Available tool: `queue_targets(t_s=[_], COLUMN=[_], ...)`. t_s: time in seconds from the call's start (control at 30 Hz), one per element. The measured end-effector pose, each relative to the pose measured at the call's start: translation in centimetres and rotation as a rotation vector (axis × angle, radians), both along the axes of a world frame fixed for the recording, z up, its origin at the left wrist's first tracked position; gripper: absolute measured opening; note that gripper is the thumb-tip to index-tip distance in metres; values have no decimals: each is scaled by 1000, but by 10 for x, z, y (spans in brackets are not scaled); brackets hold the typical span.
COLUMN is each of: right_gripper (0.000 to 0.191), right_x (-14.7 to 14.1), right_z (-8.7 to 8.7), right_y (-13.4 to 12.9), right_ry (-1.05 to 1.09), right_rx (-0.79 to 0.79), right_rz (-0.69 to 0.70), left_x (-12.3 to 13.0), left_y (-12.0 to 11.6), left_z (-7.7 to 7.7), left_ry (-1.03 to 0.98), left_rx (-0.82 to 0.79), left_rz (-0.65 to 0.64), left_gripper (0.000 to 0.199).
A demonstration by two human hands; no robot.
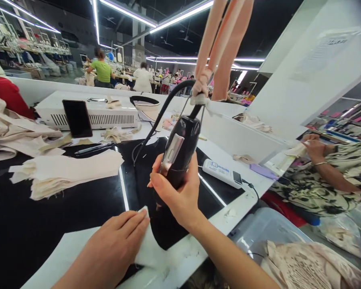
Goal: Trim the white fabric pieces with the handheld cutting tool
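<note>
My right hand (180, 192) wraps round a black corded handheld power tool (183, 146) with a silver lever on its side. The tool is upright, slightly tilted, and hangs from peach fabric strips (218, 48) tied at its top. Its lower tip is mostly hidden by my hand. My left hand (117, 241), fingers together, grips the edge of a thin white piece of cloth (75, 243) at the front of the black board (21, 228). A small fold of the cloth shows at its fingertips, just left of the tool.
A stack of cream cloth pieces (75, 172) lies to the left, with pens (93, 148) behind. A phone (77, 118) leans on a vented white box (108, 116). A white power strip (222, 172) lies right. Another person's hands (314, 148) work at far right, beyond a plastic bin (273, 224).
</note>
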State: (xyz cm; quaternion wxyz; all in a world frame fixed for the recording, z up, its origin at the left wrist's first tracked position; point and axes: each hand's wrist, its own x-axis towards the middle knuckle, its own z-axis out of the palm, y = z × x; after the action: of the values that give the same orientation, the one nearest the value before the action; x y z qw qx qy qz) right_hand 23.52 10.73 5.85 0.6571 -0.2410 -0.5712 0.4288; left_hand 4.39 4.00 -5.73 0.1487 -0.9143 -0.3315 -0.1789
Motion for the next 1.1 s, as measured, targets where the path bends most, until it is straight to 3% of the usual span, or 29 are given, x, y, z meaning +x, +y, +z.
queue_targets(t_s=[0.17,0.33,0.43,0.53,0.67,0.87,1.1], right_gripper=[39,34,40,47,46,44,44], right_x=[23,36,38,40,41,38,40], right_z=[3,-13,-18,-17,-16,-20,-24], right_y=[-11,-16,-23,-30,-35,-37,-40], right_ry=[-194,-50,27,69,86,123,117], right_rx=[54,86,45,19,5,-7,-5], right_rz=[-156,-111,-95,-64,-40,-19,-24], left_x=[-1,0,8,19,30,32,32], left_y=[7,7,-2,-11,-15,-14,-12], left_z=[13,20,30,40,41,30,31], left_ry=[31,-20,-113,-212,-251,-215,-165], left_rx=[2,81,69,21,-21,-47,-106], left_rz=[125,184,122,-41,-184,-204,-163], left_gripper=[42,30,29,27,23,23,25])
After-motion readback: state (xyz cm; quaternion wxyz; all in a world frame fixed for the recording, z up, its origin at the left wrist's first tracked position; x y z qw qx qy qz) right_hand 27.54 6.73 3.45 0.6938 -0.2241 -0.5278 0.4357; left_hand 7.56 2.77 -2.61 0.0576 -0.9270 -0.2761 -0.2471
